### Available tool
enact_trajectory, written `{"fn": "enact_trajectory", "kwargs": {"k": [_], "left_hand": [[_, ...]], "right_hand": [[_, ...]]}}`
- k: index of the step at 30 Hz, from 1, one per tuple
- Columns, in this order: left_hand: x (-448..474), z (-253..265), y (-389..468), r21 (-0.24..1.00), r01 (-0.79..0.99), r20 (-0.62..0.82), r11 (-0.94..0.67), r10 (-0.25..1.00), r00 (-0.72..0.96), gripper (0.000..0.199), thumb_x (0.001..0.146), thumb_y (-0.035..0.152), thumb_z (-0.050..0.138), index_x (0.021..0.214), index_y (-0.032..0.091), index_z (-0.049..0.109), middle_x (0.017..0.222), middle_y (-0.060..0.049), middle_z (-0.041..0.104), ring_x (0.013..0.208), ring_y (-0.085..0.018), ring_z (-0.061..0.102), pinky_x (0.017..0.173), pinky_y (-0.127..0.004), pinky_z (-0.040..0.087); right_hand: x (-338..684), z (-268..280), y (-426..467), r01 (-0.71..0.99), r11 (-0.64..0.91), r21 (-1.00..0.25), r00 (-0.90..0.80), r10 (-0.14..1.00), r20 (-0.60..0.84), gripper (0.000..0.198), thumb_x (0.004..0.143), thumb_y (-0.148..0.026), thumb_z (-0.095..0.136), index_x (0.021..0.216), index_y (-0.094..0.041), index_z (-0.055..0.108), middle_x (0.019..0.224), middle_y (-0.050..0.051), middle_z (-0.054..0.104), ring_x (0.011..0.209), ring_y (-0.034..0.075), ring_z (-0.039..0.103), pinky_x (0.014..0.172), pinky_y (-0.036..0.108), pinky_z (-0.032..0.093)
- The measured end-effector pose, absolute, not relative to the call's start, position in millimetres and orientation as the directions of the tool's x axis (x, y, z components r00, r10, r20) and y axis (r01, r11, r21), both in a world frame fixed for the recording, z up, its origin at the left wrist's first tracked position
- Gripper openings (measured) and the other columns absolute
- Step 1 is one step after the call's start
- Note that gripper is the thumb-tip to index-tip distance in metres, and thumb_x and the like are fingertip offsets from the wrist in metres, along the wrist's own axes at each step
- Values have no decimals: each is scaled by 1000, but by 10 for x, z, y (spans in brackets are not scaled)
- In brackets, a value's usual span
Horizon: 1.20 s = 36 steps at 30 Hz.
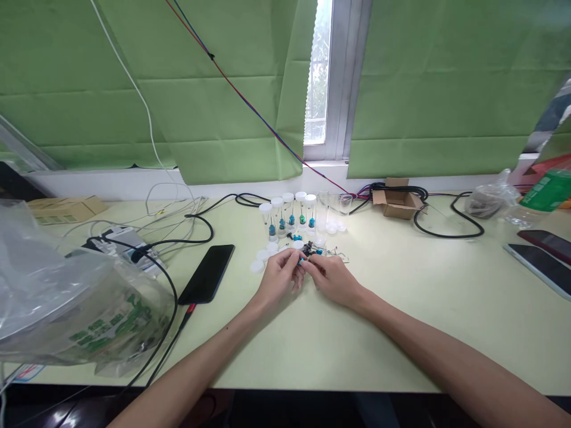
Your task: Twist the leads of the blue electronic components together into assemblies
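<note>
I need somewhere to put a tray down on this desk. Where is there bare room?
Bare tabletop lies right of the right hand, between the cardboard box and the phones. A smaller patch lies between the forearms. Crowded: around the vials, and the left side with cables and plastic bag.

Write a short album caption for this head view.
Both hands pinch a tiny blue component before capped vials on a green desk.

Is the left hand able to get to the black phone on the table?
Probably yes. The black phone lies flat on the table just to the left of the left hand, with bare tabletop between them. But that hand and the right hand are pinching a small blue part together.
</note>
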<state>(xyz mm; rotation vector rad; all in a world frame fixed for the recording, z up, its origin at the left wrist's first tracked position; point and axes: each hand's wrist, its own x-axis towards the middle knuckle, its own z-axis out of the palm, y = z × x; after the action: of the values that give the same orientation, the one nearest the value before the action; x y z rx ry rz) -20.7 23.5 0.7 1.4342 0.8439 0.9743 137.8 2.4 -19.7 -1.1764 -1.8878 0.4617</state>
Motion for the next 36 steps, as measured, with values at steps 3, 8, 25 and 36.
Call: {"fn": "enact_trajectory", "kwargs": {"k": [3, 8, 25, 36], "left_hand": [[-216, -1, 240, 995, -32, 100, -95, 908, 408, 33, 91, 48, 53, 82, 17, 58, 54, 3, 51, 41, -10, 48, 40, -22, 37], [-220, 3, 240, 995, -37, 99, -92, 907, 408, 33, 91, 48, 54, 83, 17, 59, 54, 3, 50, 42, -10, 48, 41, -22, 38], [-213, -12, 232, 994, -48, 108, -96, 905, 411, 34, 91, 49, 53, 83, 17, 59, 57, 2, 51, 42, -10, 48, 41, -22, 38], [-218, -16, 225, 993, -68, 119, -100, 901, 416, 34, 91, 49, 53, 82, 17, 60, 58, 2, 53, 43, -9, 49, 43, -22, 39]], "right_hand": [[1379, -191, 20, 553, 487, -676, -206, 866, 455, 39, 98, -34, 43, 63, -21, 32, 52, -6, 34, 47, 10, 31, 50, 25, 28], [1382, -175, 11, 552, 487, -677, -208, 866, 454, 40, 98, -34, 43, 62, -21, 32, 52, -6, 34, 47, 10, 32, 50, 25, 29], [1387, -183, 14, 535, 490, -689, -220, 867, 447, 43, 100, -35, 40, 60, -21, 35, 50, -6, 39, 46, 10, 37, 52, 24, 32], [1385, -168, 13, 537, 494, -684, -228, 866, 445, 45, 101, -36, 36, 59, -20, 40, 49, -4, 48, 46, 10, 44, 54, 25, 35]]}}
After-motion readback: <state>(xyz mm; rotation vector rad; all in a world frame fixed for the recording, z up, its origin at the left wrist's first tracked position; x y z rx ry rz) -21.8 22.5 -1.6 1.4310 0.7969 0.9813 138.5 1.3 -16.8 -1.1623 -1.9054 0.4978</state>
